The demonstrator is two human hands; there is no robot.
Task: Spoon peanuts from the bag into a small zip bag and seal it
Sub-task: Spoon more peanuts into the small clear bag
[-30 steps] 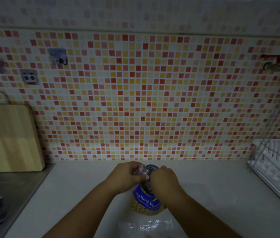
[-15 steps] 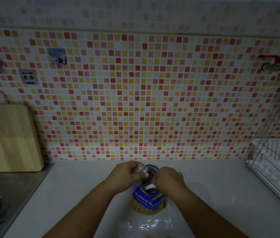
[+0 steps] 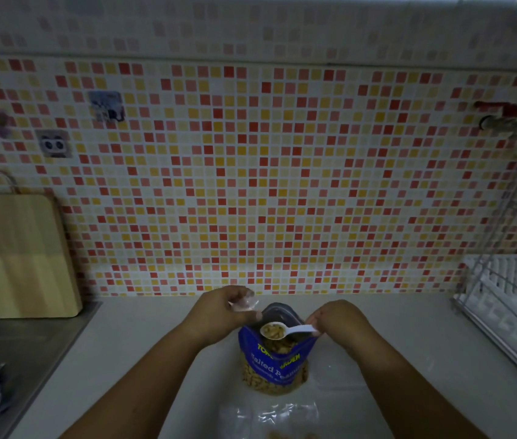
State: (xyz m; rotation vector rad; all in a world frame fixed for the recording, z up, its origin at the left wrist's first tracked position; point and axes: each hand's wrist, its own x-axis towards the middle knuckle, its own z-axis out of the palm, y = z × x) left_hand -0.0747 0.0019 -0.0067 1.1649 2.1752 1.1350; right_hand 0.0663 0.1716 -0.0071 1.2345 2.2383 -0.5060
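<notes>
Now the right hand [image 3: 339,321] is pinching a white spoon [image 3: 285,330] heaped with peanuts just over the mouth of the bag [image 3: 274,359], while the left hand [image 3: 222,312] is gripping the bag's rim and some clear plastic. Next, I judge, the load is needing a level carry to the zip bag [image 3: 269,419] lying on the table [image 3: 143,343] nearer the person, whose mouth is probably needing opening.
</notes>
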